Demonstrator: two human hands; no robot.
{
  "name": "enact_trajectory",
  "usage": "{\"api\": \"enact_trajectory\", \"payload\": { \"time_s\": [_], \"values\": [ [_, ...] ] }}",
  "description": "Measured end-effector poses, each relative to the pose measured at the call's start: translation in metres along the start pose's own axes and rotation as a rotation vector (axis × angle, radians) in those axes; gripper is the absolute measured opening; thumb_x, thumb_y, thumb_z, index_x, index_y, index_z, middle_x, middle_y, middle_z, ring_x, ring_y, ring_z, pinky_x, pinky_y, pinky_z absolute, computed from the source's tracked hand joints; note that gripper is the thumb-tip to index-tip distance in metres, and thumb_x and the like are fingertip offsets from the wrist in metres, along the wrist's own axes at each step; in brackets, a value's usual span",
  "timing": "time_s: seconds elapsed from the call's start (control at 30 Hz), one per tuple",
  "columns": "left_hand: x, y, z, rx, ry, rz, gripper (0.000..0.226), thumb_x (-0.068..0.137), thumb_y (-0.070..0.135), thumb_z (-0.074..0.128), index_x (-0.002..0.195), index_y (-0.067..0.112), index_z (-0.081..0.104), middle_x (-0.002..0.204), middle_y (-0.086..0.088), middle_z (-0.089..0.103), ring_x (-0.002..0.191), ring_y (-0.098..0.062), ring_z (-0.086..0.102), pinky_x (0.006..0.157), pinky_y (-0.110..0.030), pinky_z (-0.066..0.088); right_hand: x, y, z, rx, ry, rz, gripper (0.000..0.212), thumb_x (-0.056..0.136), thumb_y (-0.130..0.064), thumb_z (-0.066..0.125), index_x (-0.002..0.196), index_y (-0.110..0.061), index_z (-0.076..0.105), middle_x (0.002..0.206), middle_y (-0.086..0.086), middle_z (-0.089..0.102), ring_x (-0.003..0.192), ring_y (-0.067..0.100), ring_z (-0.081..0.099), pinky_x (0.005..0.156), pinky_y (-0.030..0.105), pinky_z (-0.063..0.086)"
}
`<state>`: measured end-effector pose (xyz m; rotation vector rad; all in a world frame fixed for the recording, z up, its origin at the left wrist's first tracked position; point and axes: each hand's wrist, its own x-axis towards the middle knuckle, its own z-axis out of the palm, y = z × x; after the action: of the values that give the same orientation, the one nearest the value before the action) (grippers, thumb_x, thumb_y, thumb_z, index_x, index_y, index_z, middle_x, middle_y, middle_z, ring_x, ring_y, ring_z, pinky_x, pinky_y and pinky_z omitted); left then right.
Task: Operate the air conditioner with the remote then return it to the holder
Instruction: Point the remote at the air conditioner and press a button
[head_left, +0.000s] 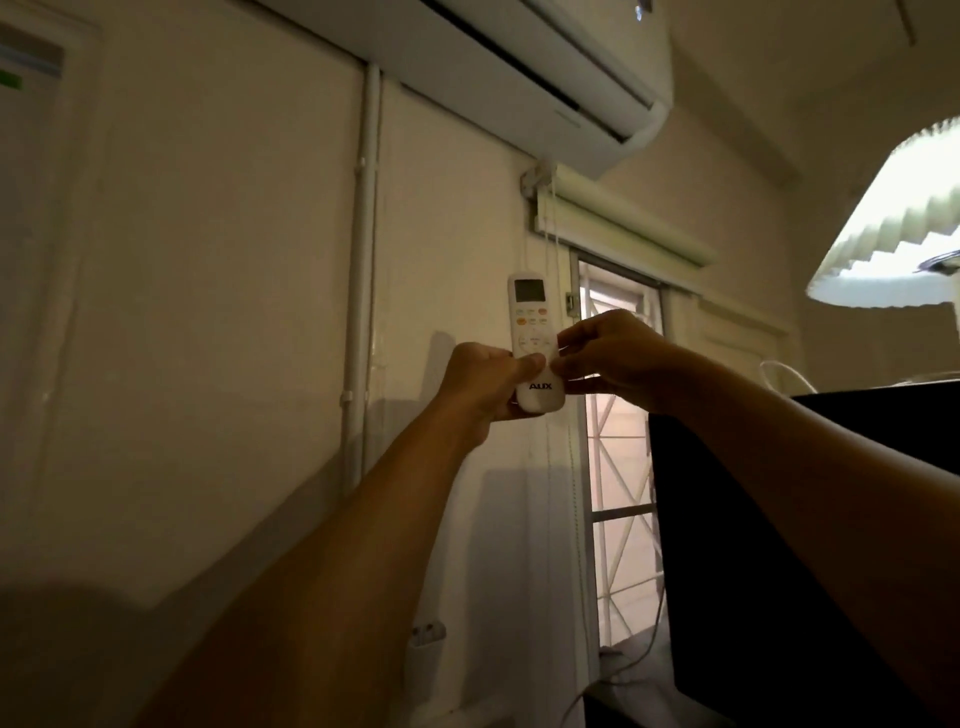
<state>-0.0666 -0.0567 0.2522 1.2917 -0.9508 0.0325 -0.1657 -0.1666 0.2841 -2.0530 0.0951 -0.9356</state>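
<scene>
At frame centre, our left hand (485, 382) and right hand (608, 358) both grip the upright white plastic remote (532, 332) below the white wall-mounted air conditioner (545, 78).

Single head cam, tilted up twd wall (234, 260) and AC unit (519, 62); arms reach fwd, close.

Bare wall (218, 291) left; dark cabinet (779, 545) right

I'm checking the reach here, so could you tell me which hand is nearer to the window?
The right hand is nearer: it overlaps the window frame's edge in this view. The left hand sits farther left, on the other side of the remote.
</scene>
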Motion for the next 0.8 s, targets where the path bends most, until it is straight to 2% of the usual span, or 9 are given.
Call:
{"api": "enact_trajectory", "payload": {
  "time_s": [0.13, 0.23, 0.33, 0.43, 0.53, 0.63, 0.8],
  "values": [
    [0.011, 0.027, 0.02, -0.018, -0.047, 0.066, 0.045, 0.083, 0.017, 0.067, 0.125, 0.006, 0.054, 0.119, -0.012, 0.064, 0.094, -0.027, 0.066, 0.076, -0.042, 0.06, -0.003, -0.023, -0.03, -0.021, 0.056, 0.005, 0.033, 0.088, 0.007, 0.061, 0.121, 0.004, 0.058, 0.115, 0.018, 0.064, 0.09, 0.026, 0.068, 0.066, 0.03, 0.059],
    [0.016, 0.042, 0.033, -0.073, -0.1, 0.091, 0.045, 0.083, 0.016, 0.067, 0.124, 0.006, 0.054, 0.116, -0.012, 0.064, 0.092, -0.028, 0.067, 0.074, -0.042, 0.061, -0.007, -0.037, -0.05, -0.025, 0.098, 0.006, 0.023, 0.09, 0.004, 0.059, 0.113, 0.003, 0.061, 0.103, 0.013, 0.066, 0.085, 0.023, 0.068, 0.066, 0.029, 0.059],
    [0.017, 0.053, 0.046, -0.118, -0.144, 0.119, 0.044, 0.082, 0.015, 0.068, 0.123, 0.004, 0.055, 0.104, -0.01, 0.066, 0.084, -0.026, 0.069, 0.07, -0.042, 0.061, -0.01, -0.048, -0.065, 0.02, 0.145, -0.02, 0.012, 0.093, -0.003, 0.056, 0.103, 0.0, 0.063, 0.099, 0.013, 0.069, 0.084, 0.023, 0.07, 0.066, 0.029, 0.059],
    [0.016, 0.06, 0.056, -0.147, -0.188, 0.126, 0.039, 0.081, 0.013, 0.069, 0.116, 0.0, 0.058, 0.098, -0.012, 0.068, 0.082, -0.027, 0.071, 0.066, -0.04, 0.061, -0.008, -0.056, -0.076, 0.033, 0.221, -0.044, 0.017, 0.095, -0.005, 0.053, 0.109, 0.001, 0.06, 0.102, 0.015, 0.068, 0.086, 0.026, 0.069, 0.067, 0.03, 0.058],
    [0.015, 0.065, 0.061, -0.159, -0.203, 0.121, 0.037, 0.081, 0.013, 0.069, 0.113, -0.001, 0.058, 0.104, -0.018, 0.069, 0.085, -0.031, 0.071, 0.068, -0.043, 0.061, -0.005, -0.063, -0.081, 0.016, 0.279, -0.049, 0.015, 0.094, -0.007, 0.057, 0.106, 0.0, 0.06, 0.099, 0.015, 0.069, 0.086, 0.027, 0.071, 0.071, 0.033, 0.059],
    [0.017, 0.07, 0.063, -0.155, -0.2, 0.131, 0.036, 0.081, 0.014, 0.069, 0.113, 0.0, 0.058, 0.106, -0.019, 0.068, 0.088, -0.032, 0.071, 0.068, -0.043, 0.061, -0.003, -0.067, -0.084, 0.01, 0.296, -0.046, 0.005, 0.093, -0.009, 0.06, 0.094, -0.004, 0.059, 0.089, 0.011, 0.069, 0.078, 0.022, 0.07, 0.066, 0.031, 0.058],
    [0.018, 0.075, 0.062, -0.15, -0.201, 0.15, 0.038, 0.081, 0.013, 0.069, 0.115, 0.0, 0.058, 0.108, -0.02, 0.069, 0.09, -0.034, 0.071, 0.073, -0.047, 0.061, 0.0, -0.069, -0.089, 0.026, 0.294, -0.057, 0.015, 0.093, -0.01, 0.06, 0.105, 0.0, 0.06, 0.089, 0.011, 0.069, 0.077, 0.022, 0.07, 0.065, 0.03, 0.058]
  ]
}}
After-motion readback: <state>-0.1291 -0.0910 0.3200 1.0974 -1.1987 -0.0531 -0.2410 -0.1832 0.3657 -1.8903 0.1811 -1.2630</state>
